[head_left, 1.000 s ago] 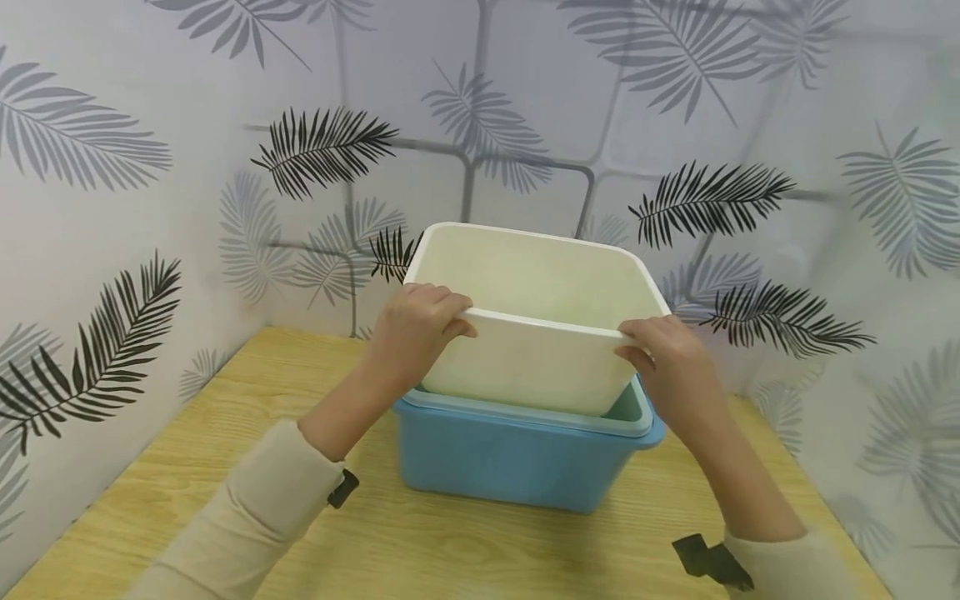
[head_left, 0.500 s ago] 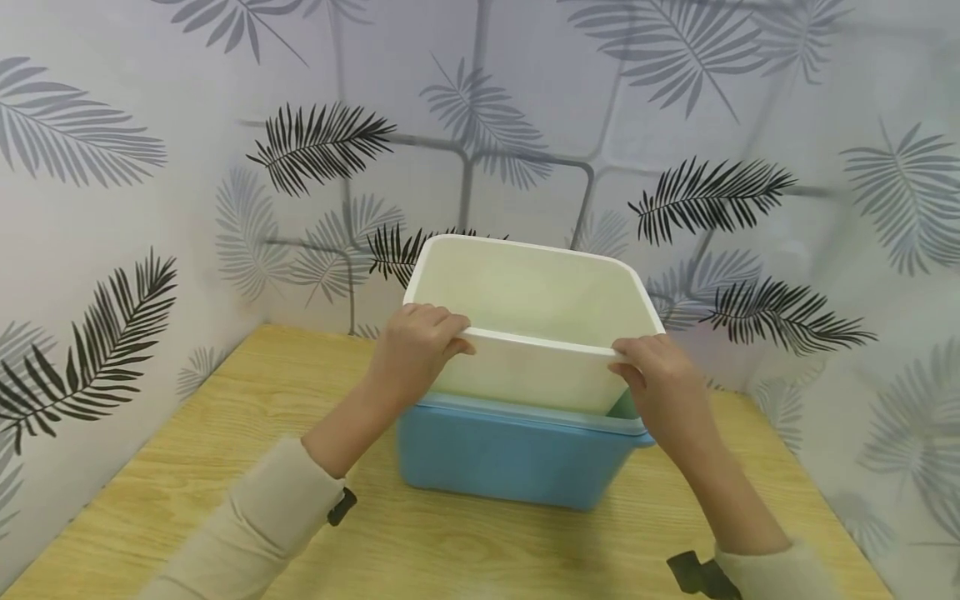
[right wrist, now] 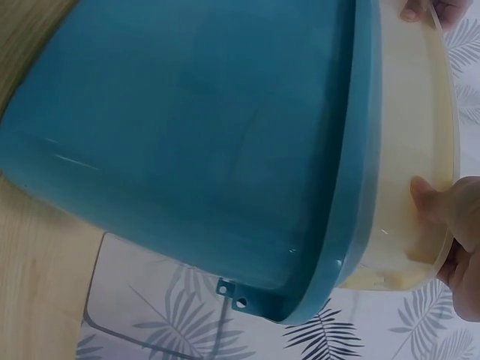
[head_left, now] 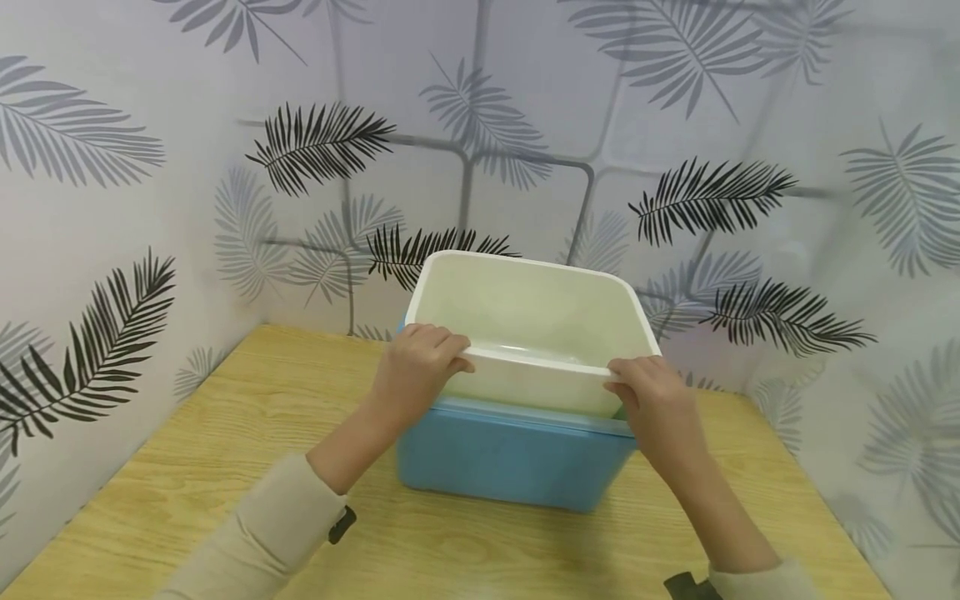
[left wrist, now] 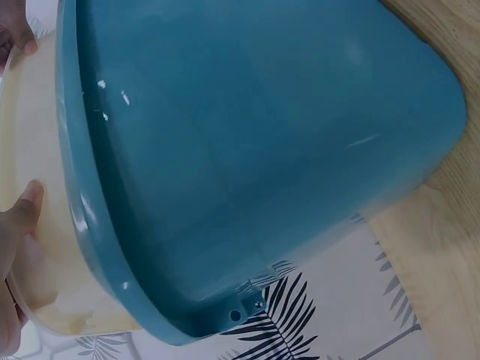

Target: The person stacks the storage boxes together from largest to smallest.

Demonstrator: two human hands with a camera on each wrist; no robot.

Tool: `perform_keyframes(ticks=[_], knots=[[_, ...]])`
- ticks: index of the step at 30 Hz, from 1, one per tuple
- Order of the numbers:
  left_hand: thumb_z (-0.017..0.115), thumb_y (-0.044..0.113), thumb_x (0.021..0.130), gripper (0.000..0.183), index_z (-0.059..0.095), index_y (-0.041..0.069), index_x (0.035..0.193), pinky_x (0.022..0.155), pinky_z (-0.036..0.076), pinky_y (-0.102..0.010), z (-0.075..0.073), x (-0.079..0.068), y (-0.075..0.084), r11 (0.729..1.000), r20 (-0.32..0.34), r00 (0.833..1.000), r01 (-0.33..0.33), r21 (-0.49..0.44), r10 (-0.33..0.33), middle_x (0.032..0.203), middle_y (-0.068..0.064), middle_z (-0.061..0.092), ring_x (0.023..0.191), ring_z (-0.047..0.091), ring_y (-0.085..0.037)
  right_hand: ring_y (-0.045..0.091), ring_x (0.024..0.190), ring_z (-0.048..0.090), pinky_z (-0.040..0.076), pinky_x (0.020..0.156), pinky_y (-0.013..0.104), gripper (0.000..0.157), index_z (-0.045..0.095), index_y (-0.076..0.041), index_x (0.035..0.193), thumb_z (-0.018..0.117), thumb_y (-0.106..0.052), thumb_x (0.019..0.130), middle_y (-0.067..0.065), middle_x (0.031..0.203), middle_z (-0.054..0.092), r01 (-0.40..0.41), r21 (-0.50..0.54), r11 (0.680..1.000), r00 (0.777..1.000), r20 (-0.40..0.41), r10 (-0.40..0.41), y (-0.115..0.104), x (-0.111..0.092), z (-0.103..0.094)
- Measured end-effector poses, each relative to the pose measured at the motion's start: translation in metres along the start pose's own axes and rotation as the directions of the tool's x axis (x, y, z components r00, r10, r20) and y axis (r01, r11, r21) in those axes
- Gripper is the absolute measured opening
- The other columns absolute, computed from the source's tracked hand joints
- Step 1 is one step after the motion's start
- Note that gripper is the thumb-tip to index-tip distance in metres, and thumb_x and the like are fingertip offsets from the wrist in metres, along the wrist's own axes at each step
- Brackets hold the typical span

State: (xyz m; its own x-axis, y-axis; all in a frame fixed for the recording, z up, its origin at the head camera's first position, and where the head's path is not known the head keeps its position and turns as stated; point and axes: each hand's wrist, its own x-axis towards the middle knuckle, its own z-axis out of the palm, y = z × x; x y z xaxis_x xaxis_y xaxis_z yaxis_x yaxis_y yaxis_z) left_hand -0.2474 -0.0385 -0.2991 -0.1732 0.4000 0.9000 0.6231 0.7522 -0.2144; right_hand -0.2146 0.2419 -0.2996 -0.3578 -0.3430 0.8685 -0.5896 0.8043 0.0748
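A cream-white plastic bin (head_left: 525,385) with a white rim sits partly down inside a blue bin (head_left: 510,458) on the table. My left hand (head_left: 420,367) pinches the near rim of the white bin at its left end, thumb on the outer wall. At the right end of that same rim, my right hand (head_left: 660,408) pinches it the same way. The white bin's inside shows bare, and its lower part is hidden in the blue bin. In the left wrist view, the blue bin's wall (left wrist: 247,127) fills most of the picture, its lip below the white wall.
The wood-grain table (head_left: 300,400) carries the nested bins near its middle. Behind it and along both sides stand walls (head_left: 525,83) with a leaf pattern. Small hinge-like tabs (right wrist: 232,292) stick out from the blue bin's lip in the right wrist view.
Both hands have moved down with the white bin, which now sits lower inside the blue bin. The blue bin has stayed in place.
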Motion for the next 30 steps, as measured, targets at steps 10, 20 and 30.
perform_keyframes(ticks=[10, 20, 30], knots=[[0.076, 0.030, 0.061, 0.028, 0.067, 0.008, 0.076, 0.060, 0.049, -0.025, 0.007, -0.011, 0.003, 1.000, -0.006, 1.000, 0.005, -0.007, -0.005, 0.068, -0.001, 0.067, 0.059, 0.060, -0.015, 0.027, 0.069, 0.059, 0.050, 0.061, 0.036, 0.024, 0.064, 0.001, 0.084, 0.076, 0.005, 0.063, 0.011, 0.073, 0.065, 0.005, -0.010, 1.000, 1.000, -0.008, -0.005, 0.000, -0.011, 0.007], [0.075, 0.030, 0.062, 0.028, 0.067, 0.008, 0.077, 0.062, 0.048, -0.025, 0.012, -0.016, 0.007, 0.999, 0.027, 1.000, 0.012, -0.033, -0.011, 0.069, -0.001, 0.067, 0.062, 0.060, -0.015, 0.026, 0.072, 0.059, 0.050, 0.064, 0.036, 0.028, 0.065, 0.000, 0.085, 0.077, 0.005, 0.061, 0.011, 0.075, 0.066, -0.025, 0.002, 1.000, 0.999, 0.020, 0.025, 0.001, -0.018, 0.008], [0.076, 0.026, 0.066, 0.025, 0.068, 0.008, 0.081, 0.066, 0.049, -0.027, 0.013, -0.024, 0.011, 0.995, 0.111, 0.992, 0.071, -0.071, -0.062, 0.073, -0.001, 0.069, 0.067, 0.063, -0.016, 0.023, 0.074, 0.061, 0.051, 0.064, 0.037, 0.020, 0.068, 0.001, 0.084, 0.078, -0.007, 0.068, 0.011, 0.078, 0.067, -0.107, 0.030, 0.994, 0.978, 0.184, 0.100, 0.003, -0.018, 0.004]])
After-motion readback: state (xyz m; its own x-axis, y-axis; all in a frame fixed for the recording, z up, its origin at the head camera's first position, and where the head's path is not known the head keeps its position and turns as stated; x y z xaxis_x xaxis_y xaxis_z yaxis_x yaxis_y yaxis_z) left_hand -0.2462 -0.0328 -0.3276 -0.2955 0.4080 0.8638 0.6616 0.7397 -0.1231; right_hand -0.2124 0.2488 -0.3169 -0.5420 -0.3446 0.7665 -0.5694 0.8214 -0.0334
